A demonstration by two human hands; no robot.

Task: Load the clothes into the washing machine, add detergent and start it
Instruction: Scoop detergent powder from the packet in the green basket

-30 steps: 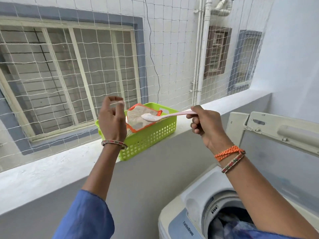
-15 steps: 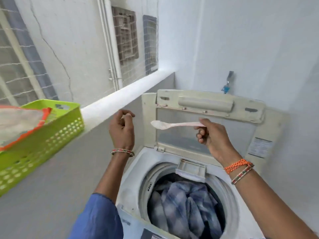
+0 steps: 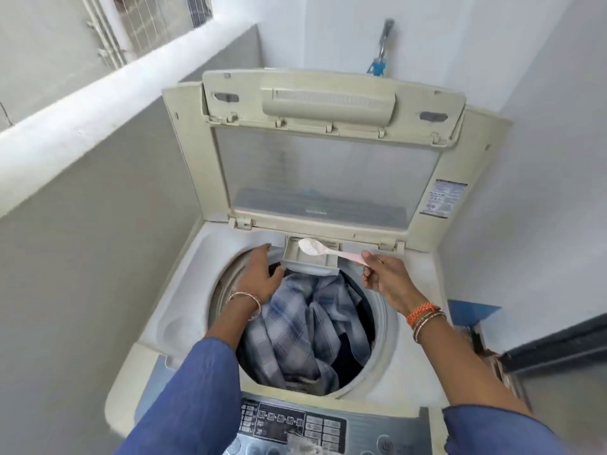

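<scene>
Pink plastic makes up the little spoon (image 3: 331, 252), and it looks very light and a bit bendy. The right hand (image 3: 384, 280) pinches the far end of its thin handle, so the grip is closed tight on the spoon. White powder (image 3: 310, 246) sits in a small heap in the bowl of the spoon. That powder is loose and dry, I think, so it would slide off if the spoon tipped too soon. Holding it at the end of the handle works, but the spoon has to stay flat until it is right over the spot. The bowl of the spoon hangs just over the small soap tray (image 3: 310, 259) at the back rim of the washing machine (image 3: 184, 290). The left hand (image 3: 261, 274) rests at the rim beside that tray, with the fingers spread and holding nothing. I cannot tell if it touches the tray. Blue and grey checked clothes (image 3: 305, 326) lie soft and crumpled down in the drum, so the loading part looks done. The lid (image 3: 325, 165) stands up and open behind the tray. The buttons (image 3: 292, 421) sit at the front edge, close to the person, and no hand is on them. I think a slow tilt of the wrist would drop the powder in neatly.
</scene>
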